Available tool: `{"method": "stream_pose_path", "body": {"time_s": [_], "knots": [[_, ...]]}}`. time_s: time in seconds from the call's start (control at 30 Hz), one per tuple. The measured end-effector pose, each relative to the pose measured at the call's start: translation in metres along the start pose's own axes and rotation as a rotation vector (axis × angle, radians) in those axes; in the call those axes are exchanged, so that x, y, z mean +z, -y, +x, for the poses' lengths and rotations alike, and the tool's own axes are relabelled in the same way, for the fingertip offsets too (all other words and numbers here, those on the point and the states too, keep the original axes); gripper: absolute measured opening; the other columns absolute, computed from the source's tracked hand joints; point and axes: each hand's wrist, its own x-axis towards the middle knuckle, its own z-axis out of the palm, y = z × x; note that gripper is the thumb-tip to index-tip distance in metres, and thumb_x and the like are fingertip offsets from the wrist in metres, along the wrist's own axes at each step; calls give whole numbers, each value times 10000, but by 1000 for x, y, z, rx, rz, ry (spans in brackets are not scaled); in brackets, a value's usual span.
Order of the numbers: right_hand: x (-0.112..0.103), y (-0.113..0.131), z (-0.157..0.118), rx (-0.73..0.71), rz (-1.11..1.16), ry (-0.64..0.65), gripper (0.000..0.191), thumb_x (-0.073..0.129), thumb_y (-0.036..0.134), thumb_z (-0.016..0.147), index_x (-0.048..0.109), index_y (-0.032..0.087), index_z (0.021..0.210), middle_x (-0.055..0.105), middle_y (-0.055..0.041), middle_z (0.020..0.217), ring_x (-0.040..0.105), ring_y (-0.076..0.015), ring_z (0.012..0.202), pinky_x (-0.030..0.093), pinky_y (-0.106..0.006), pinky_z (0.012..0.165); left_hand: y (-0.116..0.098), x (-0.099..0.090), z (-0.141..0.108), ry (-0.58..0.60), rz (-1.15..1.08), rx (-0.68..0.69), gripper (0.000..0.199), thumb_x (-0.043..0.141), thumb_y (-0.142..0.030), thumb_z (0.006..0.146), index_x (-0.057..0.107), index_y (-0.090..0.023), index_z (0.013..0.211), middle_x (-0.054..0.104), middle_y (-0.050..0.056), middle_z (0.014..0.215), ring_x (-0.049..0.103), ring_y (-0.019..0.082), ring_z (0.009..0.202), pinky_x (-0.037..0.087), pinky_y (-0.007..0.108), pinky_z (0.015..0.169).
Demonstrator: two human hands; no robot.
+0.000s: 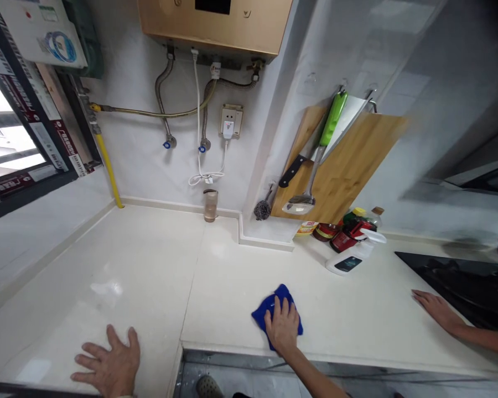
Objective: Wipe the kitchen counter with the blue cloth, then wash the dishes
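My right hand [283, 327] presses on a dark blue cleaning cloth [269, 305] that lies crumpled on the white countertop [228, 282], close to its front edge. The fingers are bent over the cloth and cover part of it. At the lower left, my left hand [112, 365] has its fingers spread wide over the counter and holds nothing; whether the palm touches the surface I cannot tell. A white spray bottle [348, 261] leans to the right of the cloth, farther back, beneath a hanging cutting board [344, 177].
Another person's hand [437, 310] rests beside the black cooktop [473, 287]. Several bottles [348, 232] stand behind the spray bottle. A spatula [315, 171], a knife [292, 171] and a steel scrubber [262, 210] hang on the wall. A small cup [210, 206] stands at the back.
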Motion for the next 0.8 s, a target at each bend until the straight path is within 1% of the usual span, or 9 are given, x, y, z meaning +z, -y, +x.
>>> {"method": "stream_pose_path", "body": {"time_s": [0.07,0.23,0.33,0.43,0.5,0.57,0.67,0.73,0.8], "knots": [[1,29,2,-48,46,42,632,391,386,916,458,65,1456,434,-254,1489,291,-465,1416,252,-656,1101,-2,-1,-1,-18,-3,9,690,291,-512,902,444,-104,1438,77,309,1613,32,512,1483,134,791,1070],[3,103,-4,-221,218,60,631,497,391,887,459,157,1472,440,-170,1516,265,-424,1444,243,-637,1135,-3,-7,-3,-16,7,5,703,266,-522,908,461,-91,1427,120,312,1604,67,512,1481,137,775,1085],[-1,130,-3,-330,384,174,604,539,454,882,529,188,1424,436,-142,1527,271,-409,1450,259,-616,1154,1,-9,0,-5,22,8,686,285,-517,916,468,-97,1427,134,305,1605,76,501,1485,142,761,1097],[-10,128,8,-335,643,331,477,400,488,962,652,236,1279,572,-95,1413,445,-331,1364,384,-551,1114,6,-6,-1,25,20,30,629,321,-436,925,499,-61,1398,178,319,1589,58,481,1495,170,724,1125],[-15,115,15,-243,762,316,484,330,476,987,659,227,1241,654,-100,1288,568,-292,1231,462,-507,1051,6,0,-10,56,-32,152,578,364,-351,910,544,-13,1342,221,328,1573,23,457,1504,203,678,1153],[-17,102,16,-210,772,236,455,390,474,964,649,201,1219,681,-121,1201,610,-292,1140,485,-494,1015,-2,11,-28,116,-126,358,524,405,-306,893,605,2,1267,259,315,1567,9,428,1513,223,625,1183],[-16,93,5,-309,689,173,361,519,424,891,662,190,1126,674,-136,1168,595,-312,1131,478,-501,1010,-29,32,-69,237,-272,610,438,426,-312,916,672,-64,1180,301,258,1574,66,388,1522,258,588,1198],[-15,95,-3,-355,663,156,311,502,361,893,663,190,1096,669,-143,1174,592,-303,1133,479,-487,1006,-51,45,-98,316,-332,664,395,442,-346,928,692,-103,1114,341,232,1564,109,387,1518,291,620,1178],[-14,100,-6,-361,663,150,293,424,303,923,675,198,1033,685,-140,1135,611,-281,1095,484,-462,989,-70,56,-122,396,-366,687,421,481,-413,915,672,-89,1104,342,251,1559,127,403,1511,286,645,1173]]}}
